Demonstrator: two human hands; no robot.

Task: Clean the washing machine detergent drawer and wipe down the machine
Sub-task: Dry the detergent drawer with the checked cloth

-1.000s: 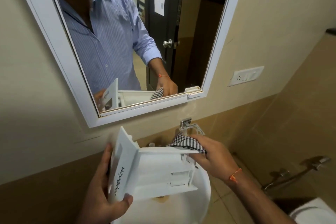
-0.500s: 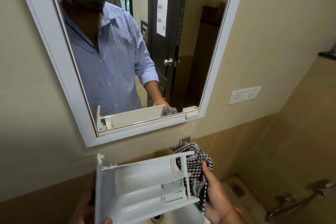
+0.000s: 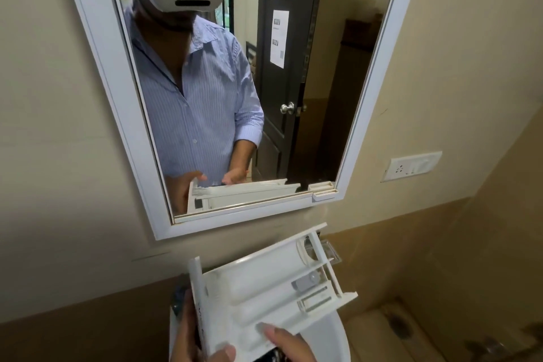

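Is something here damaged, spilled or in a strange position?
Nothing looks broken or spilled. The drawer is out of its machine, held tilted above the sink by the left hand and right hand, which fits cleaning. Its compartments look clean and white. The mirror frame is intact.

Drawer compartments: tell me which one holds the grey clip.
The middle compartment of the drawer: the grey clip sits at its right end, and the compartments on either side hold no such piece.
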